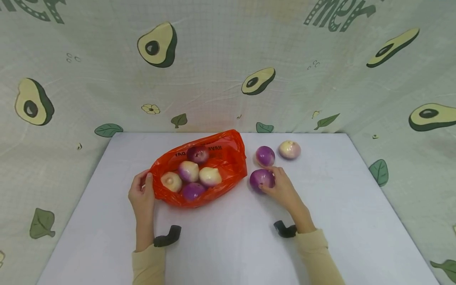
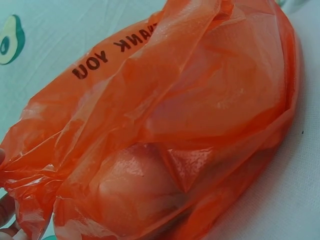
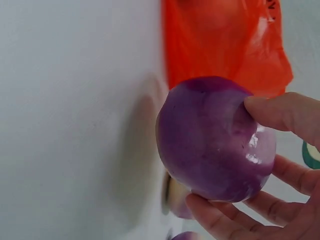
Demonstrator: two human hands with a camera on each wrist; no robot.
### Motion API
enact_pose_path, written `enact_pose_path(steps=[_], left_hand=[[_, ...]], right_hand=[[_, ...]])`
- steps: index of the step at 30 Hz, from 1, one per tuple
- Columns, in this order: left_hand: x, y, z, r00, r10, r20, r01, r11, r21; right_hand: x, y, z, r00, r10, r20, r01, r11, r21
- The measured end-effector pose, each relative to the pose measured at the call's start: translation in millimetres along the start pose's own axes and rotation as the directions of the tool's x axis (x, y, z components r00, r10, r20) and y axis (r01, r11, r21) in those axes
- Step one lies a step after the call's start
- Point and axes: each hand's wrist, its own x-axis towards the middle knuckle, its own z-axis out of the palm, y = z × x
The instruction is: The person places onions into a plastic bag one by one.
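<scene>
An orange-red plastic bag point(image 1: 233, 152) lies open on the table with several purple-and-white onions inside, one of them a pale onion point(image 1: 210, 177). My left hand point(image 1: 141, 194) pinches the bag's left rim between thumb and fingers. In the left wrist view, the bunched bag film point(image 2: 35, 185) shows at those fingers. Right of the bag, my right hand point(image 1: 284, 189) grips a purple onion point(image 3: 210, 140) with the thumb on one side and fingers on the other. The right wrist view shows that onion held just off the table, its shadow beside it.
Behind the right hand, a purple onion point(image 1: 265, 156) and a paler onion point(image 1: 289, 150) sit on the white table point(image 1: 221, 245). A cloth point(image 1: 213, 47) printed with avocados hangs along the back and sides. Each wrist carries a black camera mount point(image 1: 168, 236).
</scene>
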Motion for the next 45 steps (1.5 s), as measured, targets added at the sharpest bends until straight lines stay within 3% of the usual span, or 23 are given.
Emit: enact_pose_path(steps=[13, 31, 40, 45], left_hand=[[-0.3, 0.6, 0.2, 1.000, -0.003, -0.003, 0.003, 1.000, 0.001], [-0.5, 1.3, -0.4, 1.000, -0.006, -0.004, 0.006, 1.000, -0.016], [-0.8, 2.0, -0.1, 1.000, -0.004, -0.003, 0.004, 1.000, -0.005], [-0.6, 2.3, 0.4, 1.000, -0.009, -0.002, 0.009, 1.000, 0.009]], right_hand=[[-6.1, -30, -15, 1.000, -0.030, -0.005, 0.031, 0.994, 0.107], [8.4, -77, -16, 0.987, -0.154, -0.055, 0.159, 0.982, 0.105], [22.5, -96, -3, 0.972, -0.234, -0.020, 0.235, 0.970, 0.058], [30.4, -101, 10, 0.960, -0.281, -0.008, 0.280, 0.958, -0.062]])
